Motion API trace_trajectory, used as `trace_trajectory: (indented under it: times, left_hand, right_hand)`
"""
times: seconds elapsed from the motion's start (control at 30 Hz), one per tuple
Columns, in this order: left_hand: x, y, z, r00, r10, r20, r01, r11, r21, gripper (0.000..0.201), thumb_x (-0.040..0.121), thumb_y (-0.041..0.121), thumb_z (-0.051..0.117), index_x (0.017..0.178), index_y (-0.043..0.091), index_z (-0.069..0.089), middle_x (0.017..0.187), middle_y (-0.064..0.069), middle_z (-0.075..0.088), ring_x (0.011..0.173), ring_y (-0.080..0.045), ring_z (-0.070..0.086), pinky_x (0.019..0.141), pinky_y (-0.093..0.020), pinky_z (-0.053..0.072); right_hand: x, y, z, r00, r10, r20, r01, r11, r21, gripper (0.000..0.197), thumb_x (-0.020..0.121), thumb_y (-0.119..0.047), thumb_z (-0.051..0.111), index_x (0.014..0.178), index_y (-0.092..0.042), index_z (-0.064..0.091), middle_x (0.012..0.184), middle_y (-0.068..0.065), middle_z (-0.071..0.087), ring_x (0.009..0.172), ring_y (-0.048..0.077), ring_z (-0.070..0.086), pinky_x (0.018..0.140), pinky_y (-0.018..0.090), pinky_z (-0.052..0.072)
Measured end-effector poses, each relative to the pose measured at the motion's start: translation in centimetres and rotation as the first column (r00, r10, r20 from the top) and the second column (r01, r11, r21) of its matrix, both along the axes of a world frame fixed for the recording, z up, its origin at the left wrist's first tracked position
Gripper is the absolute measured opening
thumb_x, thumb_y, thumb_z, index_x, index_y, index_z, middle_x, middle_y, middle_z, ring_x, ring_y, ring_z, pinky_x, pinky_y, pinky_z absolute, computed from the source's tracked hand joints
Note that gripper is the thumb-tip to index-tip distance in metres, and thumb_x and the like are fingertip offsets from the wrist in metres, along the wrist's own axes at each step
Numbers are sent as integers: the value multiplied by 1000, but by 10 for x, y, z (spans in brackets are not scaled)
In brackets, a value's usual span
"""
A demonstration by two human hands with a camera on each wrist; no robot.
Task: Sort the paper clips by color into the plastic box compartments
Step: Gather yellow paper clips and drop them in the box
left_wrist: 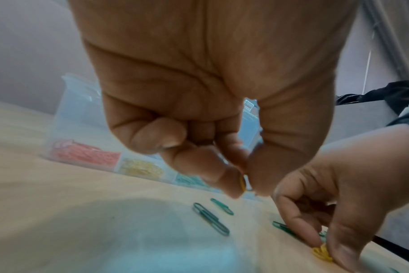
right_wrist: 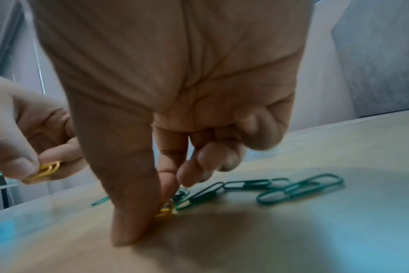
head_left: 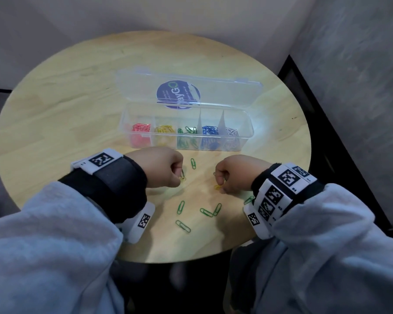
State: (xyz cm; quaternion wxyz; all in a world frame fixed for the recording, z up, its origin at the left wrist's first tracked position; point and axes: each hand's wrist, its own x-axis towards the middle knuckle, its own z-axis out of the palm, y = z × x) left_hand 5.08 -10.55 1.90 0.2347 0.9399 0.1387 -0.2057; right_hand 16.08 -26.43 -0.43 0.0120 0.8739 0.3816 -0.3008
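Head view: the left hand (head_left: 159,166) pinches a yellow clip (head_left: 182,178) just above the table (head_left: 55,114). The right hand (head_left: 236,174) pinches another yellow clip (head_left: 217,187) on the table. Green clips (head_left: 180,207) lie nearby; the open box (head_left: 247,132) stands beyond them.

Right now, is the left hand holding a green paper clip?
No, the left hand pinches a yellow paper clip between thumb and finger, while the green paper clips lie on the table.
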Motion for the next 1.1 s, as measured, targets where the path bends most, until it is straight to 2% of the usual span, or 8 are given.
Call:
trace_trajectory:
  times: [0.13, 0.27, 0.37, 0.5, 0.63, 0.9, 0.97, 1.1]
  left_hand:
    - [0, 2, -3, 1000, 5, 10, -5, 1000, -20, 15, 76, 15, 60, 69, 25, 51, 70, 10, 50, 64, -10, 46, 62, -26, 38]
    - [3, 3, -5, 999, 47, -8, -47, 996, -81, 18, 81, 18, 58, 95, 31, 58, 71, 13, 49, 65, -6, 47, 65, -24, 38]
    - [4, 3, -3, 992, 118, -41, -124, 972, -198, 17, 86, 16, 53, 94, 22, 66, 66, 10, 53, 60, -7, 51, 64, -22, 44]
    - [8, 0, 0, 907, 382, -176, -414, 736, -535, 24, 88, 3, 39, 74, 11, 56, 64, -3, 47, 52, -15, 49, 46, -19, 42]
    - [9, 1, 0, 814, 487, -317, -545, 452, -706, 25, 89, 8, 35, 69, 11, 49, 63, -5, 46, 46, -14, 47, 41, -17, 41]
    - [11, -14, -10, 785, 482, -388, -555, 271, -786, 17, 94, 19, 44, 89, 8, 56, 72, -8, 55, 62, -18, 58, 57, -25, 55]
    - [12, -18, -13, 785, 483, -389, -524, 181, -832, 20, 96, 20, 44, 92, 6, 57, 80, -11, 58, 68, -19, 61, 58, -23, 58]
    - [13, -20, -11, 736, 563, -374, -453, -1, -892, 20, 99, 13, 40, 96, 2, 57, 82, -10, 60, 74, -19, 60, 61, -21, 58]
  right_hand:
    - [-6, 2, 3, 999, 42, 20, -41, 998, -51, 7, 79, -14, 59, 76, -20, 60, 75, -5, 58, 75, 17, 55, 69, 30, 49]
    - [-10, 2, 4, 1000, 18, -2, -18, 998, -60, 8, 77, -13, 58, 73, -20, 58, 73, -4, 58, 69, 16, 53, 61, 25, 46]
    - [-9, 1, 6, 999, -21, -44, 20, 1000, -22, 9, 75, -13, 60, 70, -20, 58, 70, -4, 59, 64, 15, 52, 58, 24, 45]
    - [0, -2, 10, 982, -108, -155, 125, 987, 103, 9, 70, -13, 67, 67, -18, 61, 66, -4, 61, 60, 13, 53, 59, 27, 48]
    - [6, -2, 12, 934, -195, -299, 262, 943, 204, 15, 76, -6, 64, 68, -17, 59, 53, -9, 61, 49, 6, 55, 55, 22, 47]
    - [0, 12, 17, 839, -253, -482, 489, 737, 466, 21, 80, -1, 68, 69, -14, 55, 54, 0, 58, 42, 5, 55, 50, 19, 49]
    - [-7, 19, 17, 851, -239, -468, 483, 707, 517, 20, 80, -2, 67, 70, -15, 55, 57, 1, 58, 47, 8, 57, 55, 22, 53]
    - [-17, 28, 17, 825, -153, -544, 494, 665, 561, 22, 81, 5, 61, 83, -16, 60, 79, 12, 67, 73, 23, 64, 81, 42, 55]
